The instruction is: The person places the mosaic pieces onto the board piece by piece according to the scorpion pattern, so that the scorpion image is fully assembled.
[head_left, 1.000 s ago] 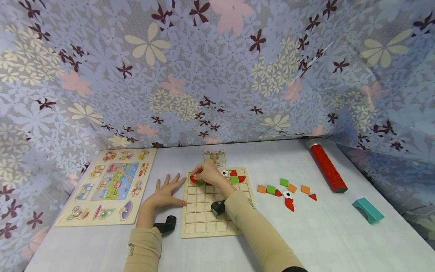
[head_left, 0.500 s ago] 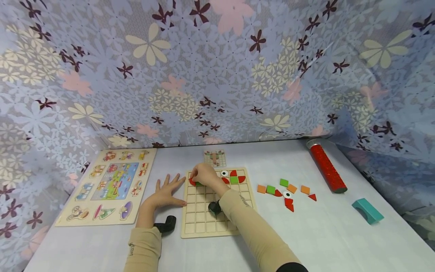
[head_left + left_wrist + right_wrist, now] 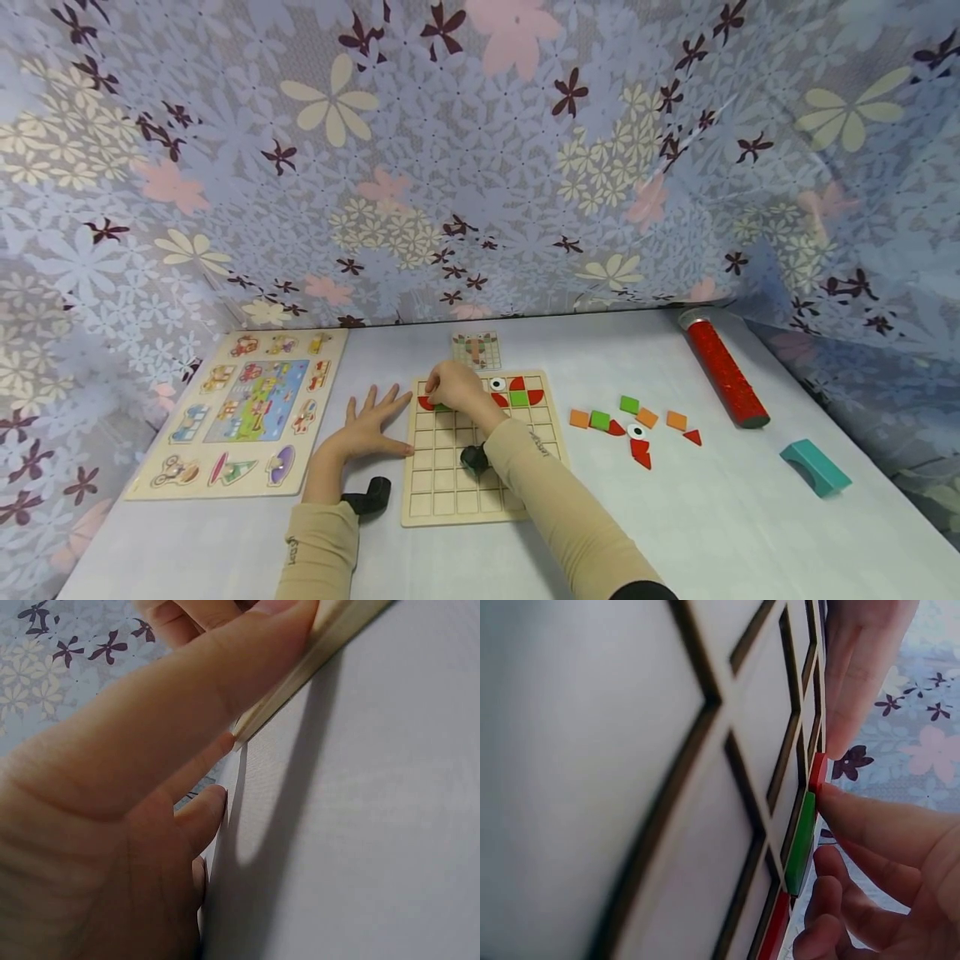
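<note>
My left hand [image 3: 367, 429] lies flat with its fingers spread on the table beside the wooden grid board [image 3: 420, 482]. Its thumb touches the board's left edge, as the left wrist view also shows. At the board's upper left, my right hand [image 3: 459, 390] is bent over, thumb and forefinger together at a red quarter-round tile [image 3: 819, 772]. The thumb touches that tile; the forefinger's tip is mostly hidden. Next to it a green tile [image 3: 802, 836] and another red tile [image 3: 777, 926] sit in the grid. An eye tile [image 3: 497, 384] and a green square [image 3: 518, 398] lie farther right on the board.
A pattern card [image 3: 486, 350] lies behind the board. Loose orange, green and red tiles and an eye tile [image 3: 637, 432] are scattered to the right. Beyond are a red tube [image 3: 723, 371] and a teal arch block [image 3: 816, 467]. A picture puzzle [image 3: 292, 485] lies left.
My right hand's fingers have drawn closer together and shifted slightly at the upper-left tiles, its forearm moving a little left. My left hand has stayed in place.
</note>
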Demonstrator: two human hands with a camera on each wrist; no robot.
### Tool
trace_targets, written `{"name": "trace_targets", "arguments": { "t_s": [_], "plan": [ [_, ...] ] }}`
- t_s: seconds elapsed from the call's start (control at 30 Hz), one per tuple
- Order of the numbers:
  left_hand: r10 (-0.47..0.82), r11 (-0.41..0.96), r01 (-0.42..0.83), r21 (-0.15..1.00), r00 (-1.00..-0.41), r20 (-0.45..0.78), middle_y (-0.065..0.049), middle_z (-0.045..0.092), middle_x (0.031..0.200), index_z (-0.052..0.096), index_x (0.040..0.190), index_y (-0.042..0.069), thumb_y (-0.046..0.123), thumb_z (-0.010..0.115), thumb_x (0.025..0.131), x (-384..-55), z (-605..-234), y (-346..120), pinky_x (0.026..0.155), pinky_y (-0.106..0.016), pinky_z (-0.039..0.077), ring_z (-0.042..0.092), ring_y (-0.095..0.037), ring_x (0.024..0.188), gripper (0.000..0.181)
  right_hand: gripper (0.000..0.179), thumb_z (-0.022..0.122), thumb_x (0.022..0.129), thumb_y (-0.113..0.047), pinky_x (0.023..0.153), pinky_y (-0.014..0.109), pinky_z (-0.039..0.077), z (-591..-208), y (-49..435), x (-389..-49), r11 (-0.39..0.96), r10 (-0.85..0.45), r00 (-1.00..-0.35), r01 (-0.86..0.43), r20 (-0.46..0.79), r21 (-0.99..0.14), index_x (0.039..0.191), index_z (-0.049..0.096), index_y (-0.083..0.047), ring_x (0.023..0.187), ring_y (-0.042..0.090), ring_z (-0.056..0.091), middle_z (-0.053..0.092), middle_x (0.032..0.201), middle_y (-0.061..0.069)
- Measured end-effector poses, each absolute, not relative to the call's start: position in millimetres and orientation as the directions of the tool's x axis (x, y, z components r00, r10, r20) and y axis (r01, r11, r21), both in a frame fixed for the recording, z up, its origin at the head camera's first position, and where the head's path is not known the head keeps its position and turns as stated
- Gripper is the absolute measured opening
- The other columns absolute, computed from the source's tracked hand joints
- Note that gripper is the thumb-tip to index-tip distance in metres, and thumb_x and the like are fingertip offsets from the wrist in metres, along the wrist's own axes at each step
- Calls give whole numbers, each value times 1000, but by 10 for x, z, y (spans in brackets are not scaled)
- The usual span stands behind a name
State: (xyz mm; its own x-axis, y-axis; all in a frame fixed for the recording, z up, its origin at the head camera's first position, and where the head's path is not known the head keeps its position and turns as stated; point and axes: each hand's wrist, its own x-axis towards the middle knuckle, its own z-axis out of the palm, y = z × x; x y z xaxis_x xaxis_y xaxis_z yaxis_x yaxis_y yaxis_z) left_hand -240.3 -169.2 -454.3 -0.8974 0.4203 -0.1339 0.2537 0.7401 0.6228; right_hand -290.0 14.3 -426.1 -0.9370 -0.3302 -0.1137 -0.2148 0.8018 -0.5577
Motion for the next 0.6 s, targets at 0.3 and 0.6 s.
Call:
{"name": "trace_targets", "arguments": {
  "t_s": [0.3,0.6],
  "plan": [
    [414,745,251,619,-900,-134,-18,10,153,28,145,9,38,78,68,-2403,-4554,-1677,103,-61,-18,-10,-45,137,97,6,69,82,-12,62,27,46,-4228,322,-2872,713,-378,-924,-249,-60,-656,87,68,-9,72,15,56,64,85,3],
    [400,756,243,607,-906,-135,-18,11,153,29,145,9,38,79,67,-2404,-4548,-1670,103,-62,-17,-9,-45,137,97,13,67,84,-14,67,28,47,-4236,601,-2833,588,-382,-922,-188,-65,-787,94,69,-7,78,16,55,63,92,4]
  ]
}}
